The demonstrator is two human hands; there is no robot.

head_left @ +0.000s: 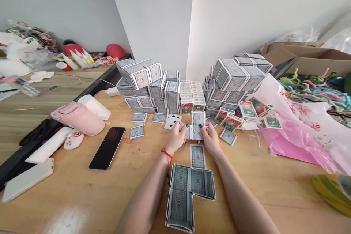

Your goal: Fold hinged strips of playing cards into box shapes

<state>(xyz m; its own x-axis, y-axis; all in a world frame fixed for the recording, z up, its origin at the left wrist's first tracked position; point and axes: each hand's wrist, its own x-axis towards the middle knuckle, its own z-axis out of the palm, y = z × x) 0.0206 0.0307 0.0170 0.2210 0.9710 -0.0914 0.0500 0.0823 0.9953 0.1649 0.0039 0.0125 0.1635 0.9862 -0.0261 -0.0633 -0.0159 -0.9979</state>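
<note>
Between my two hands are patterned grey-backed playing cards [197,120], held up above the table. My left hand [177,137] pinches their left side, thumb on top. On the right side, my right hand [210,137] grips them with its thumb across the face. A single playing card [197,156] lies face down just below the hands. Nearer to me, between my forearms, sits an L-shaped open structure [179,190] made of folded cards. A face-up card showing clubs [170,121] rests left of my left hand.
Blocks built from cards stand at the back left [149,87] and back right [236,80], with boxed card decks [193,97] between them. A black phone [107,148] and a pink bottle [79,117] lie at left. Pink plastic bags [293,117] and yellow tape [329,192] are at right.
</note>
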